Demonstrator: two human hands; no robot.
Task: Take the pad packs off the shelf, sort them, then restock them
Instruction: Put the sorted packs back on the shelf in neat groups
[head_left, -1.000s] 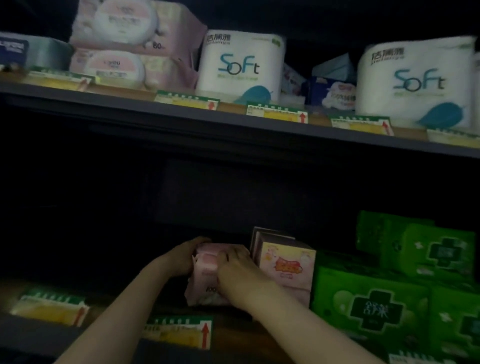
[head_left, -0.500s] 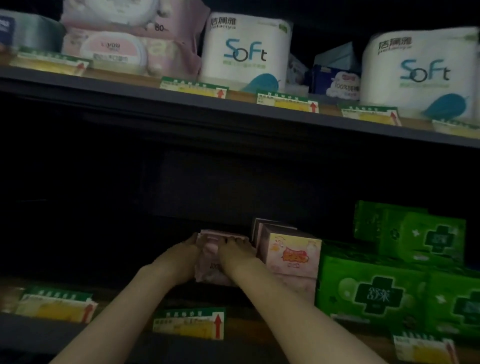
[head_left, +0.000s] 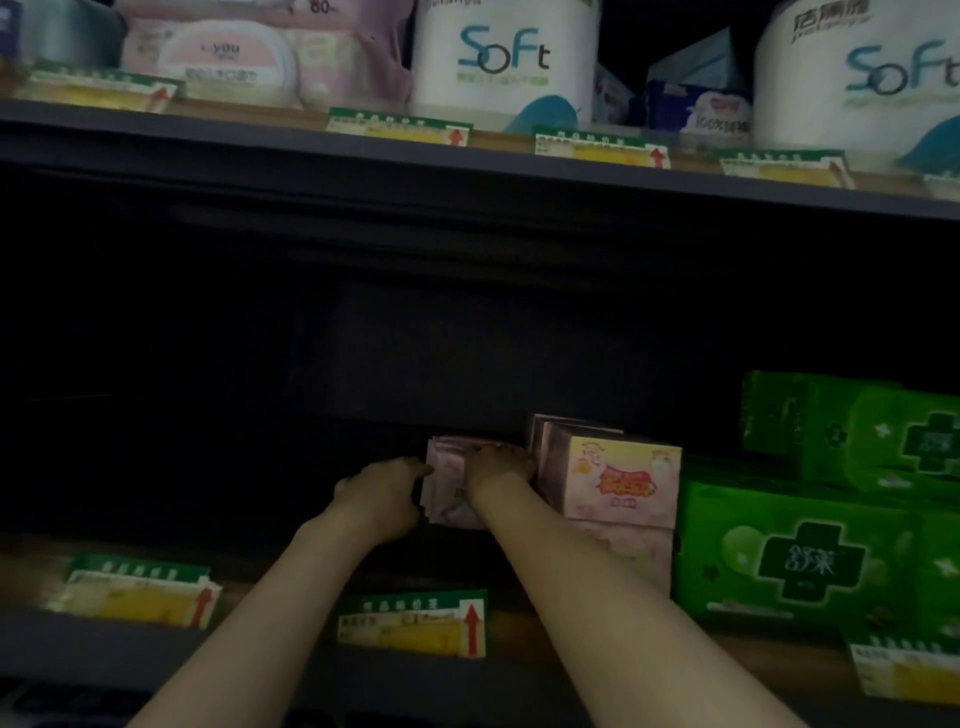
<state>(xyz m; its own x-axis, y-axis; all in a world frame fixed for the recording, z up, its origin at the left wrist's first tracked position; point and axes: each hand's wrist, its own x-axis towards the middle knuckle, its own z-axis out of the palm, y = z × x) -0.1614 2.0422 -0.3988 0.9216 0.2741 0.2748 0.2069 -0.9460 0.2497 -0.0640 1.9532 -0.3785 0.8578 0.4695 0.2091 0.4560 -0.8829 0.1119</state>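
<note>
Deep on the dark lower shelf (head_left: 519, 629) stands a small pink pad pack (head_left: 445, 478), held between both hands. My left hand (head_left: 379, 491) grips its left side; my right hand (head_left: 496, 467) curls over its top and right side. Right beside it stands a stack of pink pad packs (head_left: 618, 478) with a cartoon print. Green pad packs (head_left: 800, 551) fill the shelf further right, with more green ones (head_left: 893, 436) stacked behind. The pink pack's lower part is hidden by my hands.
The upper shelf (head_left: 467, 156) carries white "Soft" tissue rolls (head_left: 501, 57), pink wipes packs (head_left: 244, 57) and blue boxes (head_left: 696, 98). Green-and-yellow price tags (head_left: 415, 623) line both shelf edges. The lower shelf left of my hands is dark.
Both hands have pushed the pink pack deeper into the lower shelf, up against the stack of pink packs. The view has moved closer and tilted down a little.
</note>
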